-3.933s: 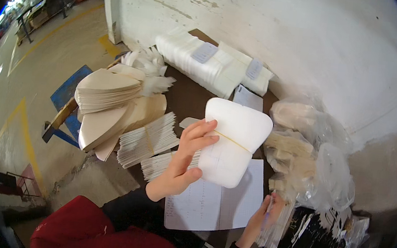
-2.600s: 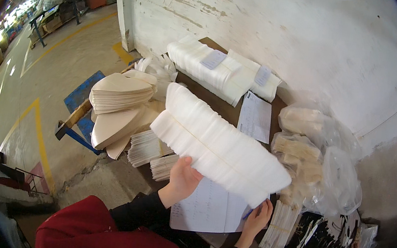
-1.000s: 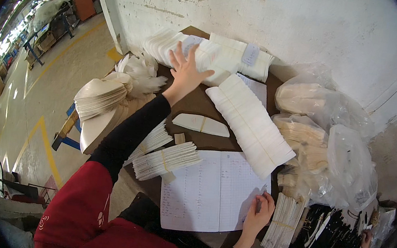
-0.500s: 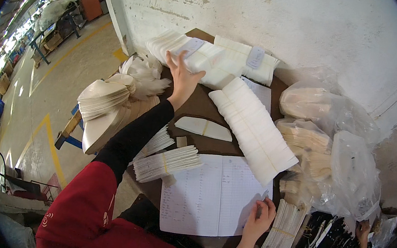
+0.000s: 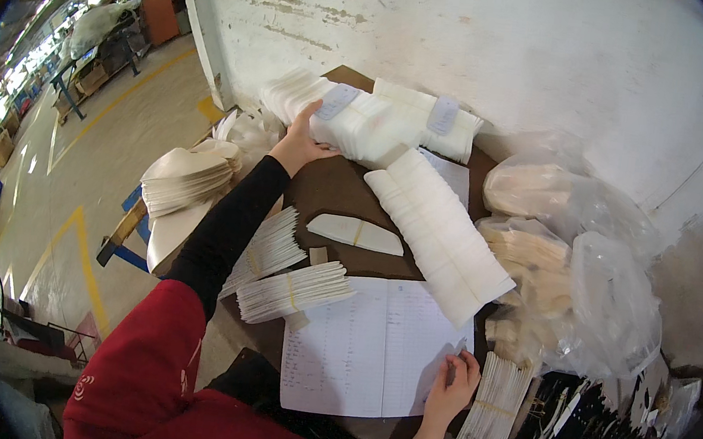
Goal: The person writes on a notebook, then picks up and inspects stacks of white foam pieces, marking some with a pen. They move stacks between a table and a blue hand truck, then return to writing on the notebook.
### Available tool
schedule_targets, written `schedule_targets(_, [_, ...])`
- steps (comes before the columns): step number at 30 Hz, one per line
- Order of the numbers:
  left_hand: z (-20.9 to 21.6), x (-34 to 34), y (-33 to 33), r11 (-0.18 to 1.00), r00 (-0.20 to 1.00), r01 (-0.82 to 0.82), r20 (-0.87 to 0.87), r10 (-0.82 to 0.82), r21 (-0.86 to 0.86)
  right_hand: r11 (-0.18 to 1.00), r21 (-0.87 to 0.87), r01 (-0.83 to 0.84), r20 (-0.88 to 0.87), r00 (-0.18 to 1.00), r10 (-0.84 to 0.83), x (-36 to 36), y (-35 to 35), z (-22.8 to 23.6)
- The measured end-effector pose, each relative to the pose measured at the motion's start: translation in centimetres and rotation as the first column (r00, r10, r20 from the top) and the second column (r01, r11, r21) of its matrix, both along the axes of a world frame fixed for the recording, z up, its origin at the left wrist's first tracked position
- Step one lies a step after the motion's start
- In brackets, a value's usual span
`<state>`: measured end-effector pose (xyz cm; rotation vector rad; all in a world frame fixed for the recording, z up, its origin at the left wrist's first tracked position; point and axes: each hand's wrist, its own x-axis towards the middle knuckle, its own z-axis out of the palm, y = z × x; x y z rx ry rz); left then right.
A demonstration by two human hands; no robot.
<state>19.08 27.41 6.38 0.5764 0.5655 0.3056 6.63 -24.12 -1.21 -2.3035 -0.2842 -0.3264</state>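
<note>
My left hand point(image 5: 298, 142) reaches to the back of the table and grips the near side of a long stack of white pieces point(image 5: 370, 131). Its thumb lies on the front and a finger is up by the pale paper tag point(image 5: 337, 101). My right hand point(image 5: 451, 394) rests on the right page of an open notebook point(image 5: 345, 349), fingers curled round a slim thing that looks like a pen point(image 5: 460, 346). Between the hands lie a white banded bundle with a curved edge point(image 5: 356, 233) and a long white banded stack point(image 5: 441, 234).
Fanned banded bundles point(image 5: 296, 289) overlap the notebook's left edge. A second tagged white stack point(image 5: 456, 136) stands by the wall. Clear bags of beige pieces point(image 5: 530, 249) line the right, above a banded bundle point(image 5: 495, 405) and black pieces point(image 5: 579, 428). Cream stacked pieces point(image 5: 188, 170) sit left.
My left hand has come down from over the stack and closed on its near side. My right hand stays on the notebook. Another person's hand at the lower right has become hard to make out.
</note>
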Motion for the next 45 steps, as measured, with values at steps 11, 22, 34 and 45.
schedule_targets(11, [5.1, -6.8, -9.7, 0.966, 0.931, 0.236, 0.26, -0.256, 0.105, 0.998, 0.054, -0.022, -0.022, 0.999, 0.023, -0.1, 0.6, 0.4])
schedule_targets(22, [5.8, -9.2, -27.5, 0.932, 0.926, 0.361, 0.122, -0.357, -0.013, 0.999, 0.023, -0.041, -0.044, 0.998, 0.042, 0.0, 0.4, 0.3])
schedule_targets(34, [2.9, -7.0, -18.4, 0.995, 0.951, -0.008, -0.306, 0.038, 0.098, 0.999, -0.012, -0.052, 0.01, 0.999, 0.052, -0.2, 0.1, 0.1])
schedule_targets(45, [-3.3, 3.4, -3.0, 0.949, 0.91, -0.311, -0.302, 0.285, -0.041, 1.0, -0.004, -0.017, -0.001, 1.0, 0.017, 0.0, 0.3, 0.1])
